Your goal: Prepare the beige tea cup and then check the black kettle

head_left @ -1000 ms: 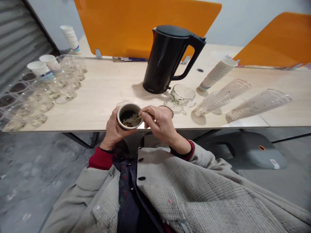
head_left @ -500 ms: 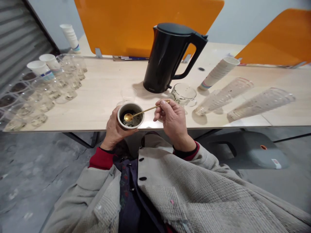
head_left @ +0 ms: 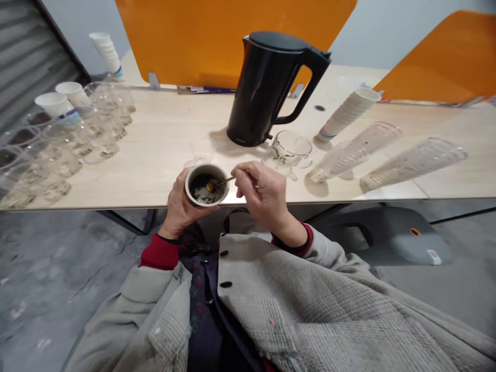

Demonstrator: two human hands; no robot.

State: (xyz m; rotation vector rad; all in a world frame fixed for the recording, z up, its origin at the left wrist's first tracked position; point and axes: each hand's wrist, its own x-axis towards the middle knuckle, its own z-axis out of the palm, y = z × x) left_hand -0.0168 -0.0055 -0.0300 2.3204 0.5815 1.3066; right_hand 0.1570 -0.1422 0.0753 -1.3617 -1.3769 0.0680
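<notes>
My left hand (head_left: 177,202) grips a small round white jar (head_left: 205,184) with dark tea leaves inside, held at the near edge of the wooden table (head_left: 163,139). My right hand (head_left: 263,194) pinches the handle of a thin gold spoon (head_left: 220,182); its bowl dips into the jar's leaves. Just behind the jar stands an empty clear plastic cup (head_left: 202,150). A glass pitcher (head_left: 290,150) with some leaves in it sits right of my right hand.
A black electric kettle (head_left: 271,85) stands at the table's middle. Several clear and paper cups (head_left: 65,129) cluster at the left. Stacks of paper cups (head_left: 346,113) and clear cups (head_left: 411,163) lie on their sides at the right. Orange dividers (head_left: 217,36) back the table.
Half a second ago the spoon was lifted over the jar with my right hand drawn back to the right; now the hand has come back in and the spoon's bowl is down in the leaves.
</notes>
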